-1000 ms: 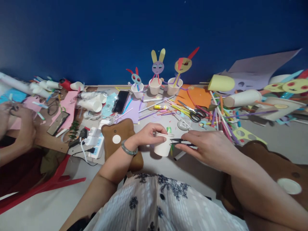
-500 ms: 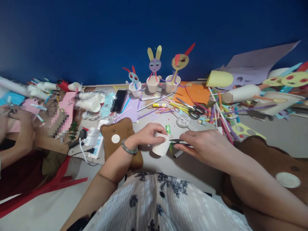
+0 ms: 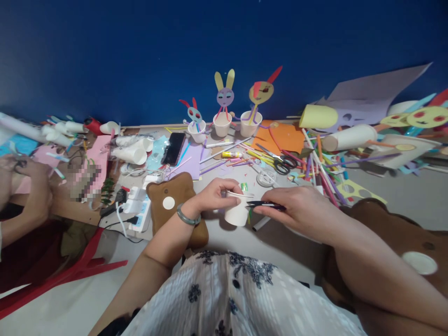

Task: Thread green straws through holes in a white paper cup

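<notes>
A white paper cup stands upright near the front of the table, its rim gripped between the thumb and fingers of my left hand. A slim black pointed tool is pinched in my right hand; its tip meets the right side of the cup, just under the rim. Whether it is scissors or a knife I cannot tell. Behind the cup lies a small green packet. A short white tube rests at the cup's right, below my right hand.
Three paper cups with rabbit figures, one of them this middle cup, stand along the blue wall. Black-handled scissors, tape and several coloured sticks lie about. A phone and a power strip are left. Another person's hands work far left.
The cup has shifted slightly right and stands more upright. The black tool's exposed part looks longer and slimmer now, and my right hand has moved slightly right.
</notes>
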